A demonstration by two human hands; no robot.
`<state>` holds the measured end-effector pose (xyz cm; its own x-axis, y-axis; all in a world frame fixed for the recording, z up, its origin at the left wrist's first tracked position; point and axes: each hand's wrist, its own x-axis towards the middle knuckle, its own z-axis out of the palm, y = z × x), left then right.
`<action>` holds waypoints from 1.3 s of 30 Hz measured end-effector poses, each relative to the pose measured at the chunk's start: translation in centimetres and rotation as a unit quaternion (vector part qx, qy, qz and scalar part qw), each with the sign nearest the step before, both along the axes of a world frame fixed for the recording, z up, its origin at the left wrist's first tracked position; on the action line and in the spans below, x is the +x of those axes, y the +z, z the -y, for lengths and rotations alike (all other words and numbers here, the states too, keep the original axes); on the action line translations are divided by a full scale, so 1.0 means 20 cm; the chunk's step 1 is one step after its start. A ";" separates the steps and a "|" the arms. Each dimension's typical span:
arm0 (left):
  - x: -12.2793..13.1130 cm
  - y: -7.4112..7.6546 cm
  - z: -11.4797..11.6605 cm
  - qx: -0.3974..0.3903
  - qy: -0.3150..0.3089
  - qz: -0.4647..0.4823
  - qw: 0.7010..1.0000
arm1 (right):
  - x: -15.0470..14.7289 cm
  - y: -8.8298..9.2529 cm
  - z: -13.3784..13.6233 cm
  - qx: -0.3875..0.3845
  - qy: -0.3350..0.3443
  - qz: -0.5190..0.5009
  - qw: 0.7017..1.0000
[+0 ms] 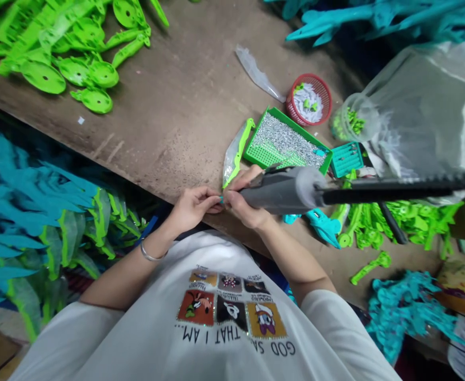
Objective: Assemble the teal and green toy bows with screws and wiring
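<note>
Green plastic parts (pixel 44 76) heap up at left on the desk (pixel 176 106), too tangled to count! Here's the left hand (pixel 194 209), fingertips pinched on one tiny teal piece (pixel 221 199) at the desk's near edge, one clear-and-green blade (pixel 233 156) just beyond. The right hand (pixel 248 206) wraps round one grey power driver (pixel 283 190), nose toward that piece! One clear blade (pixel 258 74) lies farther off. Containers now: one green tray (pixel 262 154), countless silvery bits (pixel 283 132); one red basket (pixel 295 114), white pieces (pixel 308 97) topped by about three green ones; one clear tub (pixel 369 106), small green pieces (pixel 355 121) inside.
</note>
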<state>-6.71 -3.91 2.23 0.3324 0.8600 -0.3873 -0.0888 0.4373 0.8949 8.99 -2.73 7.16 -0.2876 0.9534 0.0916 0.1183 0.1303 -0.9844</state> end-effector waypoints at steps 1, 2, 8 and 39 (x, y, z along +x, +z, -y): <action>0.00 0.00 0.00 0.001 0.002 -0.006 1.000 | 0.00 0.01 -0.02 0.008 0.019 -0.006 1.000; 0.00 0.00 0.00 0.000 0.004 -0.010 1.000 | 0.00 0.01 -0.03 0.013 0.034 -0.015 0.999; -0.01 0.01 0.00 -0.057 0.029 -0.021 0.998 | 0.08 0.01 -0.03 0.049 -0.016 -0.147 0.988; 1.36 0.08 -0.84 0.582 -0.266 -0.314 0.701 | 0.99 0.17 0.03 0.108 -0.462 -0.134 0.870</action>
